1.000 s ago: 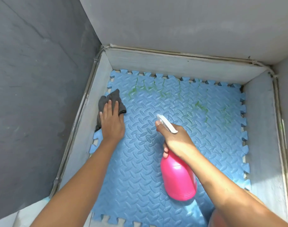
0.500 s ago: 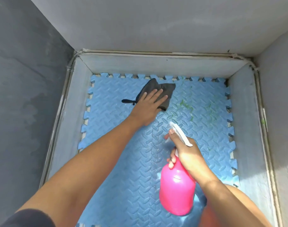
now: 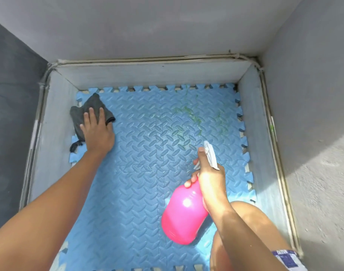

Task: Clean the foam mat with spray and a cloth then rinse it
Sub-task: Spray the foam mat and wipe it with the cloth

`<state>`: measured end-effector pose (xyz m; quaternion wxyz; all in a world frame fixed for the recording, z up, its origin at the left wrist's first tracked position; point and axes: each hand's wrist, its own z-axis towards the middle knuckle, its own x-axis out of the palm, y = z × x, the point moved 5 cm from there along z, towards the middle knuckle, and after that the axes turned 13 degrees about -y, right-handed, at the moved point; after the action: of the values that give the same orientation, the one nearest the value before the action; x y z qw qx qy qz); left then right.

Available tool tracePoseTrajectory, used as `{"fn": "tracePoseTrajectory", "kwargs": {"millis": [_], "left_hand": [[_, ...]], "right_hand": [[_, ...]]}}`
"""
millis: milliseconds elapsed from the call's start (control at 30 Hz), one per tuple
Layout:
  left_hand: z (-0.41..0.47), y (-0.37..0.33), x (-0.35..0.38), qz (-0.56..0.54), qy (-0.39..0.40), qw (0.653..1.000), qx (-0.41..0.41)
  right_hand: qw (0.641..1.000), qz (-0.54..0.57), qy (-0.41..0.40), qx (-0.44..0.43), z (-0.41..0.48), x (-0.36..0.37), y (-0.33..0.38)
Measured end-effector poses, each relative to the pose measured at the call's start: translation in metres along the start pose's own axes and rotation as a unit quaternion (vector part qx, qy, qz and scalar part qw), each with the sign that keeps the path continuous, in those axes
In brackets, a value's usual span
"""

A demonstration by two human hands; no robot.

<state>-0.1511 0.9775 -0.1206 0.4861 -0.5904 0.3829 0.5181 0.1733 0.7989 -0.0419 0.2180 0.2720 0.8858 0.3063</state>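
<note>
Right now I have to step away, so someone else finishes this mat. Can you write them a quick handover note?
Left hand: flat on the dark grey cloth, pressing it onto the mat's far-left corner.
Right hand: grip shut on the pink spray bottle, nozzle aimed toward the far right.
Blue foam mat: lies in the grey walled bay.
Done: the left and middle look free of marks.
Left: green stains at the far right need spray and wiping; then rinse.
</note>
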Motion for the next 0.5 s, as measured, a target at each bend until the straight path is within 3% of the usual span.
{"fn": "tracePoseTrajectory", "kwargs": {"millis": [167, 300, 367, 433, 500], "left_hand": [[-0.012, -0.057, 0.013, 0.003, 0.001, 0.998, 0.057], [-0.057, -0.157, 0.03, -0.015, 0.018, 0.972, 0.234], [-0.095, -0.209, 0.04, -0.044, 0.044, 0.929, 0.364], [-0.142, -0.249, 0.05, -0.052, 0.076, 0.853, 0.513], [-0.177, -0.263, 0.055, -0.041, 0.117, 0.782, 0.611]], "right_hand": [[1.0, 0.018, -0.009, -0.015, 0.006, -0.033, 0.009], [0.996, 0.077, -0.04, -0.018, 0.01, -0.049, 0.021], [0.992, 0.113, -0.055, -0.014, 0.013, -0.058, 0.026], [0.988, 0.137, -0.068, -0.014, 0.016, -0.066, 0.03], [0.985, 0.159, -0.069, -0.008, 0.017, -0.068, 0.033]]}}
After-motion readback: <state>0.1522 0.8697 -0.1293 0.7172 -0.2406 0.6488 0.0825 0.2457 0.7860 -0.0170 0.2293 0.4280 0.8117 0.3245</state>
